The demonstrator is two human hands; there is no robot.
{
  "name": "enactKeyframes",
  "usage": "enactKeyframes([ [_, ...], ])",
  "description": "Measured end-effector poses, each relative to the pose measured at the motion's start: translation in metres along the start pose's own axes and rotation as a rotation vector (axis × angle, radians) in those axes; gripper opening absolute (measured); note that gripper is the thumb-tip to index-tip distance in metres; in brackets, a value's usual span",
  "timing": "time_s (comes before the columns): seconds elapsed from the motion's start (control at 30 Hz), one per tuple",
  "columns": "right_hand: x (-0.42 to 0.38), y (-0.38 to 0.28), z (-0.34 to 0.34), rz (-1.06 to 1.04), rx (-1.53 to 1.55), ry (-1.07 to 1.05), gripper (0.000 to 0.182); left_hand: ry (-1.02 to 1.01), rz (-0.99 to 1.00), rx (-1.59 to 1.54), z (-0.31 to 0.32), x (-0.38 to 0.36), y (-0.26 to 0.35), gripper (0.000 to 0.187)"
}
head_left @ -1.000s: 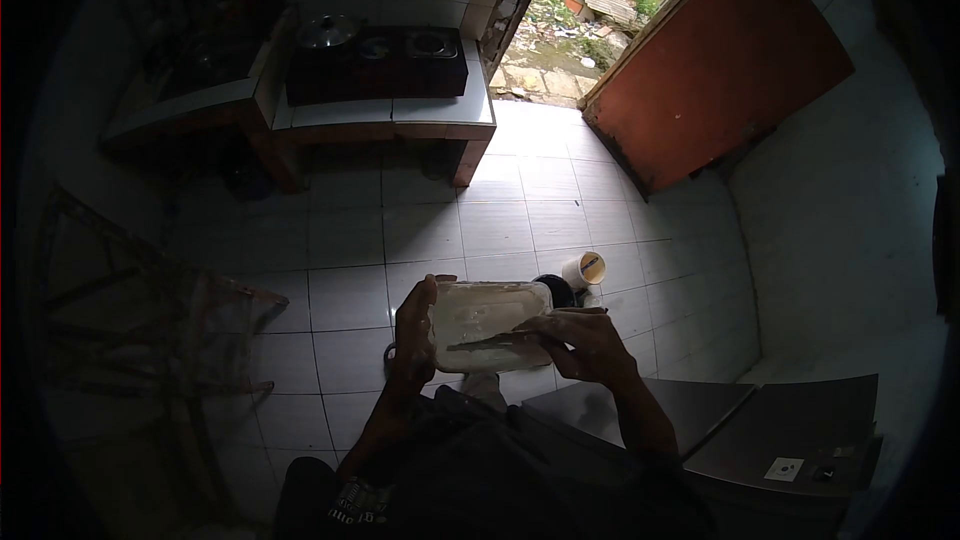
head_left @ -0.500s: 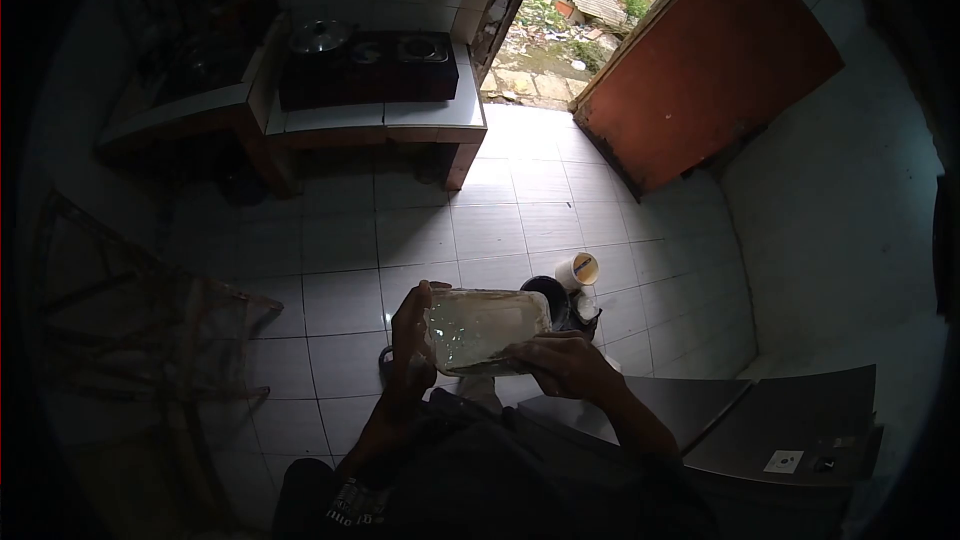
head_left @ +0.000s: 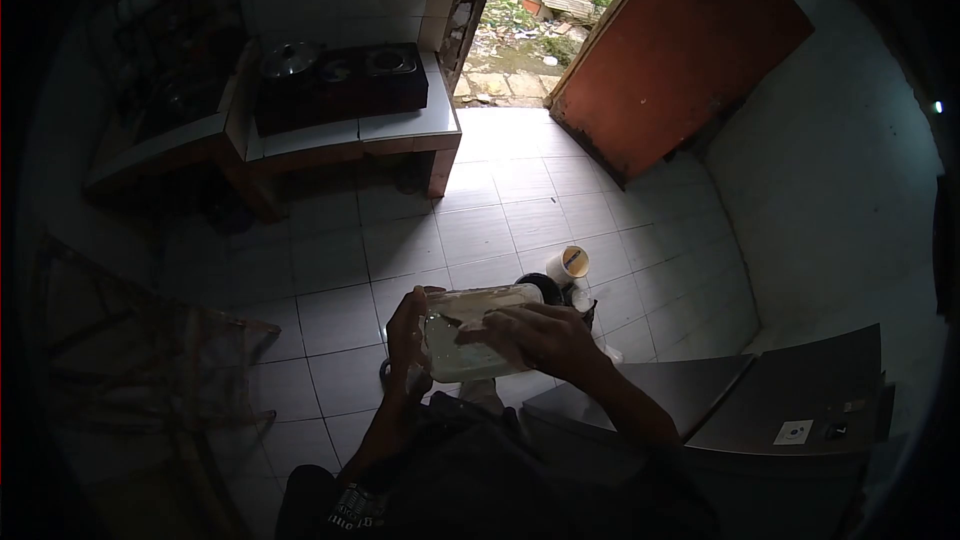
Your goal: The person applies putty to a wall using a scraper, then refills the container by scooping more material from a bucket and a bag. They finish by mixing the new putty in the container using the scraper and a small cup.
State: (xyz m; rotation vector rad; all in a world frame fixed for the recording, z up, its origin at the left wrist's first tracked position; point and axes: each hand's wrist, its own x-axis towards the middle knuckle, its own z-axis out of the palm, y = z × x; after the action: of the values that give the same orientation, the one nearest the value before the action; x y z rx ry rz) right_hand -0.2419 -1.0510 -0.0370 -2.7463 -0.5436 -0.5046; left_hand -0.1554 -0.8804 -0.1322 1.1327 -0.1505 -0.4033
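A pale rectangular container [head_left: 465, 364] is held in front of my body, over the tiled floor. My left hand [head_left: 407, 340] grips its left side, with the thumb at the upper left corner. My right hand [head_left: 530, 338] reaches over the container's right half, its fingers bent and pointing left, partly blurred. Something small and dark seems to stick out at those fingertips, but I cannot make out what it is. The hand hides part of the container's inside.
A white bucket [head_left: 568, 264] and a black bucket [head_left: 541, 285] stand on the floor beyond the container. A stove [head_left: 345, 85] sits on a tiled counter. An orange door [head_left: 685, 60] stands open. A grey cabinet-like surface [head_left: 640, 395] is at the right, a wooden frame [head_left: 150, 340] at the left.
My right hand has moved from the container's lower right edge up and left over it. The camera view has shifted slightly, so the room appears further left.
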Motion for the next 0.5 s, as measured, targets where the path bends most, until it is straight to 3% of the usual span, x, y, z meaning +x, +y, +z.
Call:
enactKeyframes([
  [0.03, -0.007, 0.001, 0.01, 0.01, 0.01, -0.022, 0.028, 0.001, 0.005, -0.001, -0.001, 0.0, -0.005, 0.049],
  [0.1, -0.018, 0.001, 0.023, -0.028, -0.038, -0.026, 0.035, 0.01, 0.328, 0.028, -0.005, 0.003, -0.017, 0.048],
  [0.23, -0.026, -0.005, 0.028, -0.041, -0.054, -0.028, 0.047, 0.009, 0.352, 0.154, -0.011, 0.004, -0.014, 0.047],
  [0.3, -0.027, -0.008, 0.03, -0.012, -0.056, 0.003, 0.039, 0.063, 0.081, 0.099, -0.021, 0.01, -0.029, 0.046],
  [0.4, -0.029, -0.013, 0.029, -0.021, 0.017, -0.016, 0.037, 0.144, -0.074, -0.006, -0.02, 0.015, -0.03, 0.045],
  [0.5, -0.024, -0.007, 0.021, 0.041, 0.147, -0.109, 0.037, 0.119, -0.039, -0.041, -0.021, 0.016, -0.028, 0.043],
])
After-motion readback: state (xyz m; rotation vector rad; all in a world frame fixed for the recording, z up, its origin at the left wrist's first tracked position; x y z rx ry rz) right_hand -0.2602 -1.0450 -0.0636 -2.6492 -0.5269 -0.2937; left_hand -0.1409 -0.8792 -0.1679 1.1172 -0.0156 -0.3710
